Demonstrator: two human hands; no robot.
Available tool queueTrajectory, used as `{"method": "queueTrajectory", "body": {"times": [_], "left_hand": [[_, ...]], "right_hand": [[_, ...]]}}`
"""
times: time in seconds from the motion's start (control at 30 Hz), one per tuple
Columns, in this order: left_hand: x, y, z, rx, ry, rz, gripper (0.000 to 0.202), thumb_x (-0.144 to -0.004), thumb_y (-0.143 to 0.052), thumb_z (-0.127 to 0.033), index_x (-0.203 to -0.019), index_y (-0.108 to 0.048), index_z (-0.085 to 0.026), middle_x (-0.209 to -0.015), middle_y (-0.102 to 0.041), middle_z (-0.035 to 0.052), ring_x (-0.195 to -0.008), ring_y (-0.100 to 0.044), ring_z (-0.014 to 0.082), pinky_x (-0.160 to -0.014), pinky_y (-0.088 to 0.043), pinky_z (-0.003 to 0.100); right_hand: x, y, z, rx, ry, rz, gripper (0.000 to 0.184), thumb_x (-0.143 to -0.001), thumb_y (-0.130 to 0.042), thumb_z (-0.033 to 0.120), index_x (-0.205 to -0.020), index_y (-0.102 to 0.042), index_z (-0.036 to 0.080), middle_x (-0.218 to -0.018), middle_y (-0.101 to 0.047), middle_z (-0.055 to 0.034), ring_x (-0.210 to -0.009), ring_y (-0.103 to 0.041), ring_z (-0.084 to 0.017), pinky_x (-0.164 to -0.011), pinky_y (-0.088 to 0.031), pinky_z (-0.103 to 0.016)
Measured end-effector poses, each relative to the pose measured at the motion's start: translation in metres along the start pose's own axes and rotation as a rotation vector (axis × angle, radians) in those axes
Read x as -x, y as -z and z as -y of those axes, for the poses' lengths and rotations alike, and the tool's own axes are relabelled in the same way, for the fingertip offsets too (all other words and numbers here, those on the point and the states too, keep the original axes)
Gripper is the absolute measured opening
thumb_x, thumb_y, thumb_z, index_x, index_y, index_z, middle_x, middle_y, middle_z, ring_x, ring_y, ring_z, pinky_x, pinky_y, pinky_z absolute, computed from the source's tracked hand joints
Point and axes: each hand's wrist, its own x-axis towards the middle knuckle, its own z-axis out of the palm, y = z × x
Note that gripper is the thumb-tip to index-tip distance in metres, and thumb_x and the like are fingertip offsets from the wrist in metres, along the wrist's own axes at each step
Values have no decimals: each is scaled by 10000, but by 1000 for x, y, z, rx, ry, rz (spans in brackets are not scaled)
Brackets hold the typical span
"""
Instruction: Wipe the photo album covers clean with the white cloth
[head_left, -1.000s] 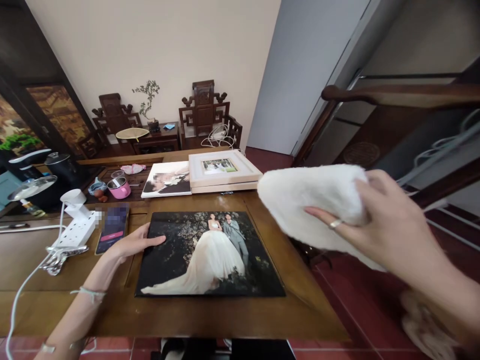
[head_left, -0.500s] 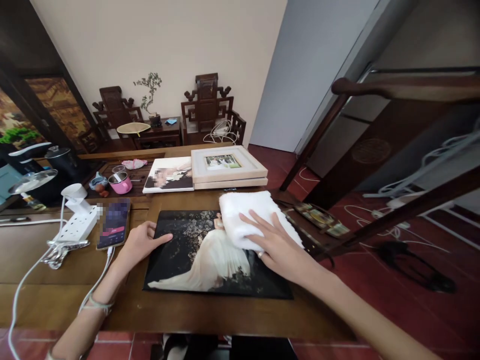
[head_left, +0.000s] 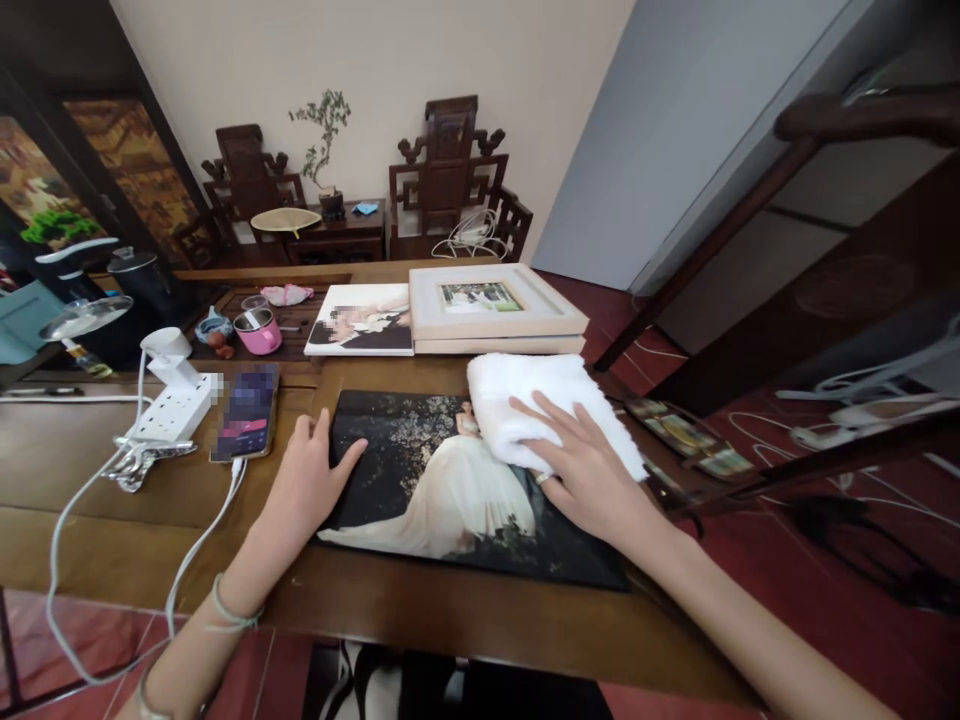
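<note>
Dark wooden surface [head_left: 112, 520], living room behind it; carved chairs [head_left: 450, 170] stand against the far wall.

- Large photo print [head_left: 420, 470] lies flat near the front edge, a couple in wedding dress on a dark ground.
- Right hand [head_left: 592, 480]: flat, fingers spread wide, pressing a folded white cloth [head_left: 525, 400] onto the far right corner of the print. It is not gripping the cloth, only bearing down on it. Ring on one finger.
- Left hand [head_left: 307, 480]: open, palm down on the left edge of the print, thumb splayed across the dark area. It holds nothing.
- Left of the print: a phone [head_left: 246, 425] on a white cable [head_left: 202, 540], just beside a white power strip [head_left: 174, 410].
- Far side: a smaller print [head_left: 364, 318] and a pale framed picture [head_left: 495, 305], side by side. Pink cup [head_left: 257, 332] further left.

Judgement: the work in hand is wiping the print's face, with the cloth at the far right corner and most of the surface not yet under it. A stroke across calls for even, light palm pressure with the cloth kept folded. The left hand must pin the edge so the print does not slide toward the phone. That hand also covers a patch, which would need it lifted.
</note>
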Motion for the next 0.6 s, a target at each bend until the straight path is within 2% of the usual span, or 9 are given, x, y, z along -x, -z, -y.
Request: {"method": "queueTrajectory", "body": {"times": [0.07, 0.1, 0.17, 0.23, 0.33, 0.43, 0.53, 0.6], "left_hand": [[8, -14, 10, 51, -28, -34, 630, -953, -504, -438, -1433, -374, -51, -1301, -474, 234, -1262, -490, 363, -1040, -432, 510], [12, -20, 14, 81, -65, -23, 629, -958, -499, -435, -1457, -348, -83, -1411, -395, 241, -1347, -402, 372, -1074, -397, 532], [17, -34, 20, 124, -184, 28, 610, -958, -508, -437, -1469, -340, -150, -1569, -215, 213, -1447, -240, 369, -1124, -330, 561], [19, -48, 25, 122, -273, 91, 565, -964, -504, -422, -1453, -371, -171, -1613, -156, 181, -1470, -184, 354, -1140, -298, 576], [15, -71, 35, 95, -283, 147, 544, -975, -484, -416, -1451, -380, -172, -1596, -255, 158, -1468, -208, 335, -1125, -316, 596], [10, -90, 45, 84, -275, 151, 569, -970, -492, -430, -1457, -376, -158, -1566, -336, 149, -1468, -220, 323, -1124, -322, 592], [6, -99, 50, 103, -280, 120, 552, -970, -496, -424, -1442, -396, -157, -1556, -357, 145, -1464, -241, 308, -1129, -326, 575], [4, -98, 49, 121, -282, 91, 527, -967, -500, -424, -1420, -420, -166, -1547, -374, 142, -1461, -255, 301, -1129, -332, 566]], "right_hand": [[-3, -20, 1, 3, 5, -20, 400, -726, -447, 9, -1010, -689, 151, -1450, -510, -176, -1402, -355, -404, -1059, -331, -711], [-4, -30, 2, 0, 6, -28, 384, -731, -451, 16, -1001, -686, 154, -1447, -514, -176, -1402, -358, -400, -1061, -332, -707], [-4, -50, 1, -11, 6, -43, 356, -742, -462, 35, -991, -680, 165, -1445, -519, -166, -1406, -359, -387, -1074, -328, -695], [-5, -69, -1, -23, 0, -54, 341, -749, -472, 48, -990, -673, 184, -1450, -518, -149, -1411, -359, -373, -1092, -319, -683], [-10, -93, -6, -35, -19, -36, 346, -753, -497, 50, -1000, -664, 226, -1459, -513, -115, -1412, -357, -374, -1102, -313, -687], [-18, -111, -11, -43, -39, -10, 360, -753, -515, 36, -1000, -658, 255, -1454, -519, -89, -1407, -363, -380, -1097, -318, -700], [-20, -117, -12, -38, -31, -3, 386, -748, -503, 19, -1016, -659, 248, -1451, -523, -93, -1412, -357, -372, -1096, -322, -699], [-17, -110, -5, -28, 4, -7, 374, -727, -498, 12, -988, -668, 218, -1446, -526, -117, -1416, -346, -376, -1096, -314, -704]]}}
